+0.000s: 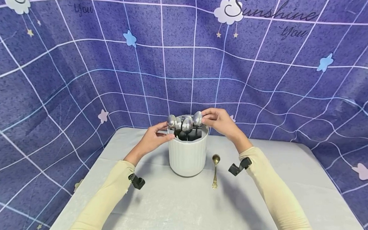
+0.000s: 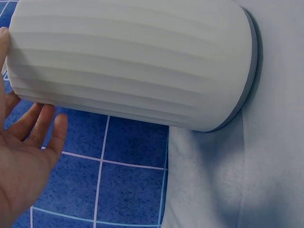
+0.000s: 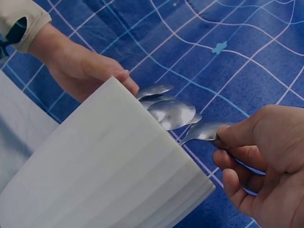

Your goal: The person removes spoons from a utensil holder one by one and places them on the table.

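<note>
A white ribbed canister (image 1: 188,159) stands upright on the table, with several silver spoons (image 1: 187,124) in it, bowls up above the rim. My left hand (image 1: 154,138) holds the canister's left side near the top, thumb at the front of the rim and fingers spread along the outer wall. With thumb and fingers, my right hand (image 1: 220,122) pinches the bowl of the rightmost spoon (image 3: 203,131). The handle of that spoon goes down inside the canister, hidden by its wall in the right wrist view. Dark shapes show inside the canister below the bowls.
A small gold-coloured spoon (image 1: 215,171) with an ornate handle lies on the table to the right of the canister. Grey-white cloth (image 1: 175,210) covers the table. Behind and beside it hangs a blue-purple curtain (image 1: 182,64) with a grid pattern and stars.
</note>
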The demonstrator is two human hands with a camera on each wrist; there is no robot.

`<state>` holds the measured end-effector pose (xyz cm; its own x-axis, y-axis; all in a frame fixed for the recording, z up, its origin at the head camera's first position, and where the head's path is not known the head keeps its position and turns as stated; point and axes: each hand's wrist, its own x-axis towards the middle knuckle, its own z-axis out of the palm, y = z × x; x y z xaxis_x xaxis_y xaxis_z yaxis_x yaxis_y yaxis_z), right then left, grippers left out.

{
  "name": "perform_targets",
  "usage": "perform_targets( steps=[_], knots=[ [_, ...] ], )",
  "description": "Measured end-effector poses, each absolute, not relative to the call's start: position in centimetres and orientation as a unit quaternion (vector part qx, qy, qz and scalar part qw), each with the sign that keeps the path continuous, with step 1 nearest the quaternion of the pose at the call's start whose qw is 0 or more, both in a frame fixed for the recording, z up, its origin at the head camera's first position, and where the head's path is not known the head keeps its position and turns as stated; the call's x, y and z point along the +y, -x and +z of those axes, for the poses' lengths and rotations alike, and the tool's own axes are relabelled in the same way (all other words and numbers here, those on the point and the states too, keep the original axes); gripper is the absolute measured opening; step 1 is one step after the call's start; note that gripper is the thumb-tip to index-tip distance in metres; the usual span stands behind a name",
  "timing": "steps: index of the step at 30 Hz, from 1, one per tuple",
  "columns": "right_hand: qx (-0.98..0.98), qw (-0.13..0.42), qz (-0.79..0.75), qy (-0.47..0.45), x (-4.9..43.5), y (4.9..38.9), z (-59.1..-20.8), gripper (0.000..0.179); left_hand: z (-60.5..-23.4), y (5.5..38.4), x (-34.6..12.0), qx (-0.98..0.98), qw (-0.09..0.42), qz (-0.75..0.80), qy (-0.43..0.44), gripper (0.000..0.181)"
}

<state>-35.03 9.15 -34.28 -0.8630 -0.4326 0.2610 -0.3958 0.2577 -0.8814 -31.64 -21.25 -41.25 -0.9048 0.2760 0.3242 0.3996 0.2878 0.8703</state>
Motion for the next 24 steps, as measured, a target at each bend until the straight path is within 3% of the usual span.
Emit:
perform_targets(
  steps=[24],
  knots=[
    [0.784, -0.005, -0.556, 0.276, 9.4, 34.5, -31.7, 0.023, -41.3, 31.7, -21.3, -0.805, 0.059, -0.55, 0.213, 0.061]
  ],
)
